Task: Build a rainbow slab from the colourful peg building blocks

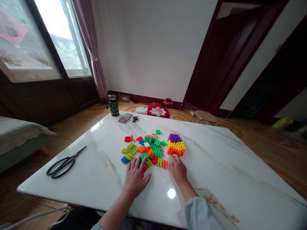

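A heap of small plastic blocks (146, 148) in green, orange, red, blue and yellow lies in the middle of a white marble table (216, 179). To its right sits a joined slab of blocks (176, 145) with purple, yellow and orange rows. My left hand (135, 179) lies flat on the table, fingers spread, its fingertips touching the near edge of the heap over a red block (145, 168). My right hand (177, 169) rests on the table just below the orange row of the slab, fingers extended and holding nothing.
Black scissors (64, 163) lie at the table's left. A phone (125, 118), keys (135, 118) and a dark green bottle (113, 105) sit at the far edge. A bed corner (19, 137) is at left; a red cushion (158, 111) and stools stand on the floor beyond.
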### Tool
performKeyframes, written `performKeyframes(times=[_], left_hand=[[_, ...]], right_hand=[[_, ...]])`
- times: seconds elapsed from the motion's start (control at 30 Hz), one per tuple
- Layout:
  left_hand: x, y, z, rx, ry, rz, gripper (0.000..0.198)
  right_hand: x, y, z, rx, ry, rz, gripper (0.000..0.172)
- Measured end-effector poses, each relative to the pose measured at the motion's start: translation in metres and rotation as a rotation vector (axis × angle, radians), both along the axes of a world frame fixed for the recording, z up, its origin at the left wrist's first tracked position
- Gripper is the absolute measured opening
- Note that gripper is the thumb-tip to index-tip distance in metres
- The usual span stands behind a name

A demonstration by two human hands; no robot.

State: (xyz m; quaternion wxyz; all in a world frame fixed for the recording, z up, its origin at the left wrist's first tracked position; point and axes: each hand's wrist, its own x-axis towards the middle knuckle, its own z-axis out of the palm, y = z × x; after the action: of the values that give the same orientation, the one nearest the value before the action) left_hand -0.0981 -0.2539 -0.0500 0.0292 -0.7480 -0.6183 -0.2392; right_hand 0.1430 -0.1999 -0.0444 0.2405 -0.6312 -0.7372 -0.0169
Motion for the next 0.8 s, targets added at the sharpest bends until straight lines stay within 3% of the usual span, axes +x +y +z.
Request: performKeyframes(times=[0.3, 0.47, 0.57, 0.67, 0.8], left_hand=[[0.002, -0.002, 0.006, -0.017, 0.0, 0.006, 0.071], [0.002, -0.002, 0.006, -0.013, -0.008, 0.009, 0.073], [0.001, -0.002, 0.005, -0.01, -0.01, 0.007, 0.074], [0.001, -0.002, 0.004, -0.007, -0.008, 0.01, 0.075], [0.002, -0.002, 0.003, 0.0, -0.008, 0.008, 0.074]], right_hand=[[0.004, 0.002, -0.008, 0.02, 0.023, 0.003, 0.038], [0.003, 0.001, -0.007, 0.059, 0.211, 0.007, 0.034], [-0.006, -0.002, 0.0, 0.06, 0.308, 0.036, 0.028], [-0.019, -0.005, 0.011, 0.015, 0.265, 0.029, 0.024], [-0.04, -0.001, 0.026, 0.037, 0.186, 0.125, 0.035]])
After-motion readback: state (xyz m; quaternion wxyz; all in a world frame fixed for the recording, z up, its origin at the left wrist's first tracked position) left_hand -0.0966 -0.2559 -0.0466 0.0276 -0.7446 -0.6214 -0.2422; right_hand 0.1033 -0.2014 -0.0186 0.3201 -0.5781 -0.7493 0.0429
